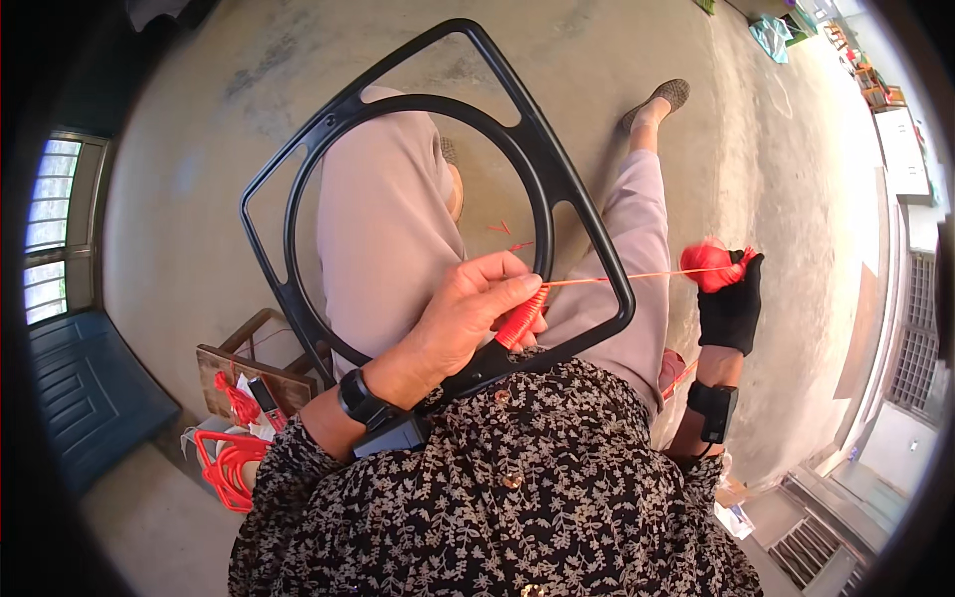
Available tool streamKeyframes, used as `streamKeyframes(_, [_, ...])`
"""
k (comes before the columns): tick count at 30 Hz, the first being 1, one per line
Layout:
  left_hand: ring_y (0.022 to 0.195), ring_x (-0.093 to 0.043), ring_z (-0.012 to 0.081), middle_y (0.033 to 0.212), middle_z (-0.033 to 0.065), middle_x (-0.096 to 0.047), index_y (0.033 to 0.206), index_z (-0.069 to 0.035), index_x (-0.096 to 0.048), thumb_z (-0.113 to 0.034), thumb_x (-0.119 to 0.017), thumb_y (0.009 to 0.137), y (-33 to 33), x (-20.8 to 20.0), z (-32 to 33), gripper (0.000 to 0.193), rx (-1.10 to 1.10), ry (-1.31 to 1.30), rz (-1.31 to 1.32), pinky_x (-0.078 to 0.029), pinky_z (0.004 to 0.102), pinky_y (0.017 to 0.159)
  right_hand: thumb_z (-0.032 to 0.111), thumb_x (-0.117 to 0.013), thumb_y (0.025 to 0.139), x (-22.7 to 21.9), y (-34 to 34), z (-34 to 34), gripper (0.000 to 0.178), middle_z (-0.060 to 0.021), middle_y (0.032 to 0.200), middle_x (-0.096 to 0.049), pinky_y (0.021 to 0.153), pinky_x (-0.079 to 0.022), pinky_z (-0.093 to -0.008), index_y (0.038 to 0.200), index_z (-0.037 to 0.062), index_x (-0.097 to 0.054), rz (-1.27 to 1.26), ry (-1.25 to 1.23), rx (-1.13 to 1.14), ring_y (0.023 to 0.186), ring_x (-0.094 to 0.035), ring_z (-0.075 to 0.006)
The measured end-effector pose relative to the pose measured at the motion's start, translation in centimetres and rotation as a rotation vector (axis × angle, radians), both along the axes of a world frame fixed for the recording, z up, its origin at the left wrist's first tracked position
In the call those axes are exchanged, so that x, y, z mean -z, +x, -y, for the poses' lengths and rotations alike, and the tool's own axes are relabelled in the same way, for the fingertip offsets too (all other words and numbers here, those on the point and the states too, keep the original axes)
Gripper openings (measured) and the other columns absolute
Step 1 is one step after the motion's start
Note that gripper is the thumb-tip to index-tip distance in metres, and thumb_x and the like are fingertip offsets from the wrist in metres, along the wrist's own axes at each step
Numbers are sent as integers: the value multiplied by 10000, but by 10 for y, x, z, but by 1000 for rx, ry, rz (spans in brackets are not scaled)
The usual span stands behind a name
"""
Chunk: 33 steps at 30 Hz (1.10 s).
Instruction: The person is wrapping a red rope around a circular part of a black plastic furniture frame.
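Observation:
A black frame (553, 164) with a round ring inside a squarish outer rim lies tilted across my lap. Tight turns of red cord (520, 320) cover a short stretch of the ring at its near right side. My left hand (460, 310) is closed there, the thumb and forefinger pinching the ring at the end of the winding. From that pinch a taut strand (647, 276) runs right, over the outer rim. My right hand (731, 316), in a black glove, grips a bundle of red cord (708, 265) out to the side, away from the frame.
On the left stands a wooden stool (290, 374) carrying red cord (239, 403) and a dark handheld device (265, 398). Looped red cord (227, 470) hangs beside it. Small red scraps (517, 246) show through the ring. A blue panelled object (95, 388) is at far left.

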<state>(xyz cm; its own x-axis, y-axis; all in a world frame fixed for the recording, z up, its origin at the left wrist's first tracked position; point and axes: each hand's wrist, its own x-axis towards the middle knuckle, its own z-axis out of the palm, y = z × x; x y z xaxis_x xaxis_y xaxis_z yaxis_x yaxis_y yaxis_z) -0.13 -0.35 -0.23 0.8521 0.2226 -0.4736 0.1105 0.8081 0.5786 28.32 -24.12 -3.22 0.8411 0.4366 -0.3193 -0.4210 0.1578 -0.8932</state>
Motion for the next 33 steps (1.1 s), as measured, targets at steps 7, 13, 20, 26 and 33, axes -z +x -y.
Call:
streamKeyframes(7, [564,-610,131,709,105,-632,887,-30,-554,-184,-546,927,3,-2,-4,159,21,-6,-3,-511,237,537,315,-516,938,-15,7,-20,281,-52,913,-594,776,-483,-329,1006,45,-551,54,-37,20,852,-583,-175])
streamKeyframes(13, [563,-608,130,708,102,-630,863,-43,-543,-203,-554,924,1,2,-1,172,17,-72,31,-506,232,538,132,-693,791,-19,-46,-110,262,-29,861,-639,734,-469,-242,1011,0,-638,656,-514,-208,800,-585,-86])
streamKeyframes(20, [606,-618,169,741,126,-622,864,-59,-509,-169,-553,920,4,2,0,131,139,-152,36,-517,261,552,175,-680,801,-5,-96,-163,445,-71,1000,-628,811,-468,-261,1175,-13,-530,-255,94,-649,898,-594,-131])
streamKeyframes(26, [575,-607,128,729,81,-632,920,-42,-581,-182,-559,919,3,9,10,142,-165,-94,-23,-513,236,557,193,-671,802,-40,-124,-162,493,-90,1032,-621,826,-474,-284,1214,-13,-496,-732,456,-848,913,-596,-157])
streamKeyframes(33, [600,-587,110,772,69,-625,970,-2,-575,-159,-545,923,0,11,-1,166,98,31,22,-487,236,555,235,-676,777,-51,-104,-161,590,-129,1101,-602,876,-476,-324,1250,-39,-453,-318,137,-939,984,-594,-207])
